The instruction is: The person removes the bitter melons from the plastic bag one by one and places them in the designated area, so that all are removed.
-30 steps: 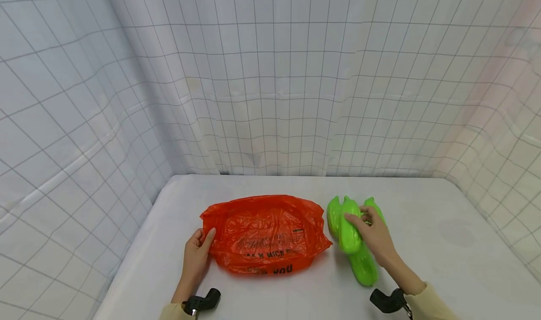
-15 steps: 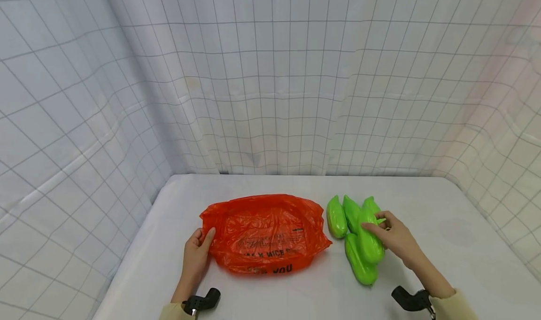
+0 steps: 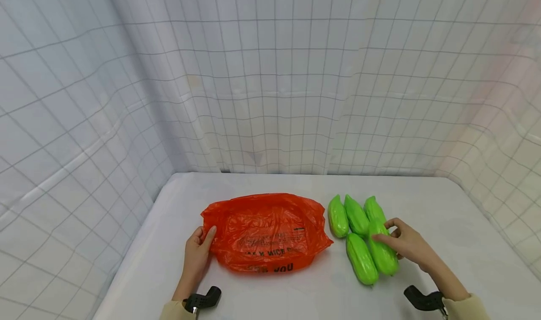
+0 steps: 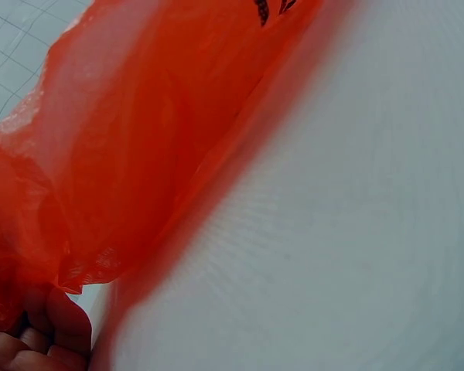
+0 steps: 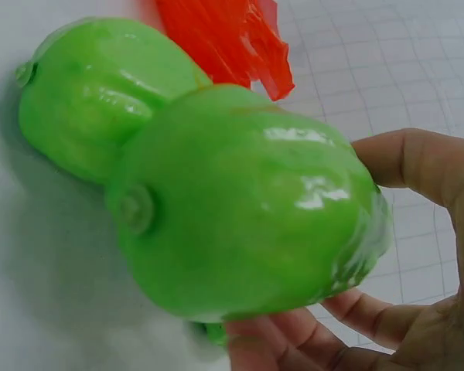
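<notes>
An orange-red plastic bag (image 3: 270,238) with black lettering lies on the left half of the white table. My left hand (image 3: 197,249) holds its left edge, thumb on top; the left wrist view shows curled fingers (image 4: 50,328) beneath the film. On the right, my right hand (image 3: 407,245) grips a glossy green gourd-like vegetable (image 3: 382,254), thumb on one side and fingers on the other. In the right wrist view this green gourd (image 5: 232,209) fills the centre, its stem nub facing the camera. Beside it lies another green gourd (image 3: 362,260), nearer the bag.
Behind these lie more green gourds, one next to the bag (image 3: 338,216), one in the middle (image 3: 357,216) and one touching the held one's far end (image 3: 374,208). White gridded curtains (image 3: 270,85) surround the table (image 3: 296,296) at the back and sides.
My right hand has carried the gourd rightward and toward me, from above the others to beside the near one. The left hand and the bag have stayed put.
</notes>
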`<control>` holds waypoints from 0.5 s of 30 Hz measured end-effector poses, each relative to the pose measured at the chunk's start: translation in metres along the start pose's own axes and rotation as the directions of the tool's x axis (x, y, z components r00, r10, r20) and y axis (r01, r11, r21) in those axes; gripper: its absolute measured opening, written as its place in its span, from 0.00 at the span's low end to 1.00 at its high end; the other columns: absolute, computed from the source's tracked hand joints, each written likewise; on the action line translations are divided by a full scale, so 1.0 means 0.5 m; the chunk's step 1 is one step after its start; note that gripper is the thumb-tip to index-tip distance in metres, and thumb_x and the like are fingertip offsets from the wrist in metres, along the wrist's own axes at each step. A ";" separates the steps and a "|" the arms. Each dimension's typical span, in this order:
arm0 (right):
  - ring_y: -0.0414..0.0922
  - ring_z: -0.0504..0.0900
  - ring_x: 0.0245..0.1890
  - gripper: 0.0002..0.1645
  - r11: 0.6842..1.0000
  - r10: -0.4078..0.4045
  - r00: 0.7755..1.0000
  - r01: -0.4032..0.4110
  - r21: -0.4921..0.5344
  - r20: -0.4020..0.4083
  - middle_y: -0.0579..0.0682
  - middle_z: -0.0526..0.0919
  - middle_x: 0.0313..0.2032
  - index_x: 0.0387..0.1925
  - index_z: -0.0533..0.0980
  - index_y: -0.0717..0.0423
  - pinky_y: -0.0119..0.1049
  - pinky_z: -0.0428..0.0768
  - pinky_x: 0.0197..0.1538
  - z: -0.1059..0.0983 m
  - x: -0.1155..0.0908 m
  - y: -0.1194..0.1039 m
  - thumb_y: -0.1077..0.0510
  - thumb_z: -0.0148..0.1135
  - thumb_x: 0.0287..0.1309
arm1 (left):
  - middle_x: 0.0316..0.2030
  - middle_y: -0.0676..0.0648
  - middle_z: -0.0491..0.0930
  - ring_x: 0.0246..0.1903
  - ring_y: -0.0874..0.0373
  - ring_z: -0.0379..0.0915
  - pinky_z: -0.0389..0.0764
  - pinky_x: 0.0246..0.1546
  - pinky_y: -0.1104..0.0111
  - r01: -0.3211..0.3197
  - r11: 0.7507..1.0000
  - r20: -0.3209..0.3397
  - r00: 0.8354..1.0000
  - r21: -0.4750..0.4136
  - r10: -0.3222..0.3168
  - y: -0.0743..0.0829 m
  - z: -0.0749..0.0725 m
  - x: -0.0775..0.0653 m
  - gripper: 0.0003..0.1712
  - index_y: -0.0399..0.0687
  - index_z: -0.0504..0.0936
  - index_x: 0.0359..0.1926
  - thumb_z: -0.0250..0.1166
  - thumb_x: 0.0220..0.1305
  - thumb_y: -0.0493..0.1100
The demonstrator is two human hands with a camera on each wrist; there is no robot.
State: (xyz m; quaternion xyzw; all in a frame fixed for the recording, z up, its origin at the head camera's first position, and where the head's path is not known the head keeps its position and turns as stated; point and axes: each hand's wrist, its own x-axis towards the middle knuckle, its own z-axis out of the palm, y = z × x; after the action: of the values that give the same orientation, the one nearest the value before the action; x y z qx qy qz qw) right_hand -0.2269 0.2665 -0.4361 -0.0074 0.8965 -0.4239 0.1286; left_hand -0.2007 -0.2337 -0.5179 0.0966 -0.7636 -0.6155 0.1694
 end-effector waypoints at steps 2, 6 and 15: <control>0.47 0.73 0.25 0.39 1.000 0.010 1.000 -0.010 -0.011 0.012 0.54 0.72 0.30 0.53 0.63 0.66 0.43 0.77 0.28 -0.002 0.000 0.006 0.40 0.65 0.54 | 0.24 0.44 0.71 0.25 0.59 0.67 0.70 0.23 0.75 0.007 1.000 -0.003 1.000 -0.001 -0.007 0.000 0.000 0.000 0.18 0.39 0.75 0.41 0.59 0.67 0.52; 0.47 0.75 0.26 0.39 0.999 0.033 0.999 -0.032 -0.036 0.041 0.55 0.74 0.32 0.52 0.63 0.66 0.43 0.77 0.28 -0.004 -0.001 0.015 0.40 0.66 0.54 | 0.24 0.44 0.72 0.25 0.59 0.67 0.71 0.23 0.75 0.023 1.000 -0.001 1.000 -0.008 -0.023 -0.001 0.000 0.001 0.19 0.39 0.75 0.42 0.59 0.67 0.53; 0.48 0.75 0.24 0.39 0.998 0.055 0.996 -0.052 -0.047 0.068 0.55 0.74 0.32 0.51 0.65 0.66 0.43 0.78 0.28 -0.001 -0.004 0.024 0.41 0.68 0.51 | 0.25 0.44 0.72 0.25 0.59 0.68 0.72 0.23 0.75 0.030 0.999 -0.001 1.000 -0.015 -0.030 0.000 0.001 0.002 0.19 0.40 0.75 0.42 0.60 0.66 0.54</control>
State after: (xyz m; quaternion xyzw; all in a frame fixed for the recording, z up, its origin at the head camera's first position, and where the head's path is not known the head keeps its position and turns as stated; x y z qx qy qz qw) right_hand -0.2239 0.2748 -0.4443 -0.0008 0.9007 -0.3995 0.1710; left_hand -0.2018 -0.2336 -0.5180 0.1069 -0.7575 -0.6235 0.1615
